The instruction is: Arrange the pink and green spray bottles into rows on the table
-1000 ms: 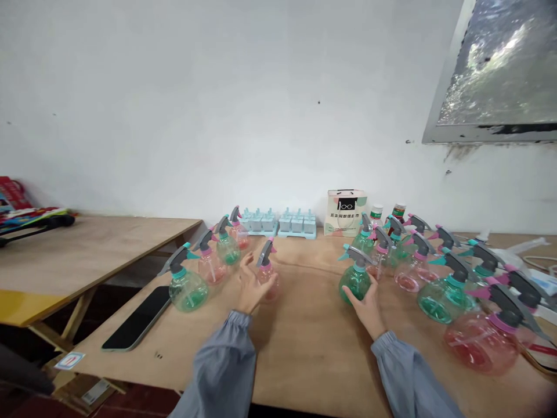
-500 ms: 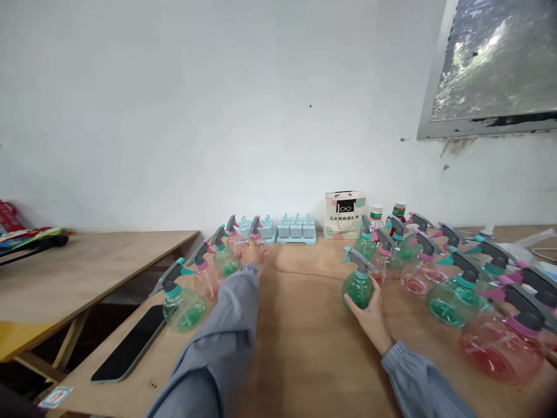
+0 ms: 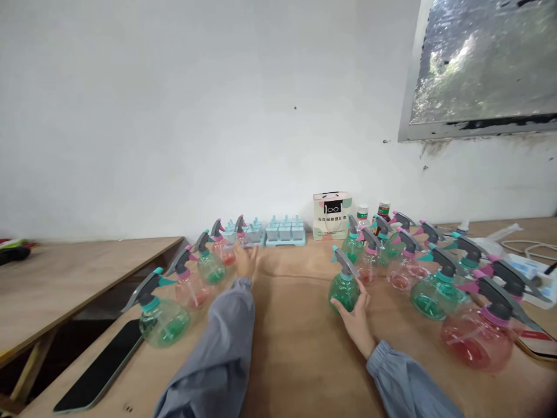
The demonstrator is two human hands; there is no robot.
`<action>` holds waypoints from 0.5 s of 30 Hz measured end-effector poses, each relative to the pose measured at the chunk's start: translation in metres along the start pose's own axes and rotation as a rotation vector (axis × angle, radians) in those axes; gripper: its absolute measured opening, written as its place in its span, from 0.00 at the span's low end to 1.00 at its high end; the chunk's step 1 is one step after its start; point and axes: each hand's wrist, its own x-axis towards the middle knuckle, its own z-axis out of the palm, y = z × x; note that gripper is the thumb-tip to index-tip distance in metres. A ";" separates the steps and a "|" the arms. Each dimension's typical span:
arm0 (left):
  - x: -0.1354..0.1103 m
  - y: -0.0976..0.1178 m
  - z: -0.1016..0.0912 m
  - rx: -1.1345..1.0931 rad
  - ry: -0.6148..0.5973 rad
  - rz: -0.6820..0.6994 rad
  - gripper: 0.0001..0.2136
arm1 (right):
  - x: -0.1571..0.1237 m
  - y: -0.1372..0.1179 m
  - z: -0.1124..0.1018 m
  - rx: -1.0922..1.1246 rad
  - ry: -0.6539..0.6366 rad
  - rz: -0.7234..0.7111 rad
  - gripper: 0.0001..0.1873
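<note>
My right hand is wrapped round the lower body of a green spray bottle with a grey and teal trigger head. At the far end of the left row, my left hand is beside and in front of a pink spray bottle, fingers apart; it partly hides the bottle's body. Nearer me in that row are another pink bottle, a green one, a pink one and a green one. More pink bottles and green bottles are grouped to the right.
A black-screened phone lies at the front left. Pale blue popsicle moulds and a paper bag stand along the wall, with white-capped bottles beside the bag. Another table is to the left, across a gap.
My left hand has loosened from the far pink spray bottle and shifted slightly right and back. My right hand keeps its hold on the green one. The view has turned a little right.
</note>
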 end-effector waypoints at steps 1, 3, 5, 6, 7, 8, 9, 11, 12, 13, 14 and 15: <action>-0.017 0.004 0.005 -0.035 -0.019 0.012 0.22 | -0.002 -0.001 0.002 -0.007 0.001 -0.011 0.46; -0.059 0.018 0.020 -0.134 -0.145 0.057 0.26 | -0.008 -0.002 0.006 -0.020 -0.010 -0.041 0.45; -0.105 0.038 0.035 -0.382 -0.402 0.149 0.37 | -0.016 -0.005 0.010 -0.025 -0.038 -0.077 0.43; -0.126 0.050 0.042 -0.464 -0.483 0.163 0.41 | -0.020 -0.006 0.011 -0.022 -0.053 -0.099 0.41; -0.144 0.061 0.047 -0.511 -0.536 0.165 0.43 | -0.023 -0.007 0.012 -0.015 -0.070 -0.124 0.39; -0.157 0.071 0.052 -0.540 -0.556 0.164 0.42 | -0.026 -0.008 0.012 -0.007 -0.088 -0.149 0.37; -0.166 0.080 0.055 -0.553 -0.568 0.151 0.40 | -0.028 -0.009 0.011 0.002 -0.111 -0.174 0.36; -0.170 0.090 0.057 -0.581 -0.568 0.110 0.35 | -0.027 -0.011 0.007 0.019 -0.167 -0.221 0.32; -0.168 0.091 0.057 -0.602 -0.571 0.086 0.34 | -0.024 -0.012 0.004 0.025 -0.183 -0.242 0.30; -0.165 0.090 0.056 -0.627 -0.571 0.060 0.35 | -0.019 -0.013 0.000 0.027 -0.174 -0.260 0.26; -0.161 0.087 0.053 -0.657 -0.568 0.031 0.37 | -0.011 -0.013 -0.005 0.024 -0.135 -0.276 0.23; -0.157 0.082 0.051 -0.696 -0.559 -0.009 0.38 | -0.002 -0.013 -0.010 0.014 -0.063 -0.289 0.21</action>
